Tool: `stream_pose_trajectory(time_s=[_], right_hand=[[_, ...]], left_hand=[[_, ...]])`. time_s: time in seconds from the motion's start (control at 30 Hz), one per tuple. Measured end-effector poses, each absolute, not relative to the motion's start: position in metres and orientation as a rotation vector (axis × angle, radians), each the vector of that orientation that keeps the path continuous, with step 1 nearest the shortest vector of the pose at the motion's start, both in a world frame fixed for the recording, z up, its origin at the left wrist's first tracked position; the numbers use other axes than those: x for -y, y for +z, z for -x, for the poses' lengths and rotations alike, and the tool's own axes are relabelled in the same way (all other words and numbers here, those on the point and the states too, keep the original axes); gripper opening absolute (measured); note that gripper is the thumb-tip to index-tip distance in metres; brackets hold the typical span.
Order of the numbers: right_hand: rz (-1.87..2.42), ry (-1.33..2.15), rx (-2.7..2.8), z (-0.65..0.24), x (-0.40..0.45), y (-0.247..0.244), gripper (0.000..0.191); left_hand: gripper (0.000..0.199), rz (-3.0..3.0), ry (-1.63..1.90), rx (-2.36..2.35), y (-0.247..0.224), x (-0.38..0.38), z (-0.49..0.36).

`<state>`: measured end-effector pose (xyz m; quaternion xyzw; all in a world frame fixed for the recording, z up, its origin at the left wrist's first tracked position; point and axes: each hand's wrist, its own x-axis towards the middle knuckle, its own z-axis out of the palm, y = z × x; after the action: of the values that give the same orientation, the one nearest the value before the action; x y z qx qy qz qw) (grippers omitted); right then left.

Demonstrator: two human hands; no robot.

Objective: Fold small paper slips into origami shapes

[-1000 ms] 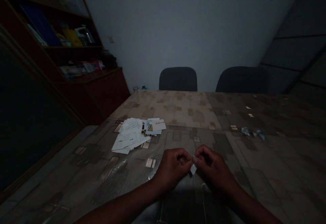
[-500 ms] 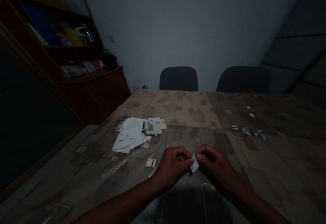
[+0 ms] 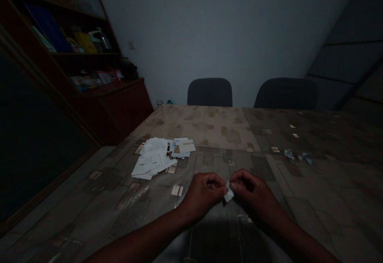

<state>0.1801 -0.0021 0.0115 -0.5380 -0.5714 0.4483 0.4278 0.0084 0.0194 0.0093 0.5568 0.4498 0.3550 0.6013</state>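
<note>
Pale, paper-like and small, the piece [image 3: 229,195] sits between my fingertips, its lower corner poking out below them. My left hand [image 3: 202,194] pinches its left edge between thumb and forefinger; my right hand [image 3: 251,188] nips it near the upper right, the other fingers on both hands curled in. I can't tell how it is folded, or how hard I am pressing.

With so little to hold, I judge that a slip is the likeliest trouble: a thumb sliding off the edge would let it spring open or drop to the patterned tablecloth [image 3: 209,127] beneath my fingers. Uneven pulling from the two sides could skew or tear it, and my thumbs hide part of it in this dim light, so a crooked crease might go unseen. Beyond my left fingers lies a loose pile of papers [image 3: 154,160]; beyond my right, some crumpled-looking scraps [image 3: 305,158], both well apart from my grip.
</note>
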Motion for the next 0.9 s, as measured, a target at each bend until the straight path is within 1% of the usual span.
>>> stream_pose_trajectory(time_s=[0.17,0.37,0.53,0.63,0.9], right_hand=[[1.336,1.101,1.486,-0.1810,0.0013,0.0100,0.016],[1.383,0.982,1.573,-0.1773,0.0018,0.0096,0.014],[1.355,0.927,1.533,-0.1760,0.0013,0.0082,0.017],[1.339,0.917,1.504,-0.1759,0.0021,0.0073,0.019],[1.325,0.978,1.494,-0.1728,0.0050,0.0095,0.018]], left_hand=[[0.014,-1.347,0.805,-1.042,0.0111,-0.0190,-0.0082],[0.014,-1.399,0.793,-1.038,0.0094,-0.0199,-0.0084],[0.026,-1.220,0.767,-0.888,0.0029,-0.0209,-0.0103],[0.031,-1.160,0.755,-0.908,0.0023,-0.0195,-0.0129],[0.026,-1.145,0.810,-0.982,0.0084,-0.0163,-0.0136]])
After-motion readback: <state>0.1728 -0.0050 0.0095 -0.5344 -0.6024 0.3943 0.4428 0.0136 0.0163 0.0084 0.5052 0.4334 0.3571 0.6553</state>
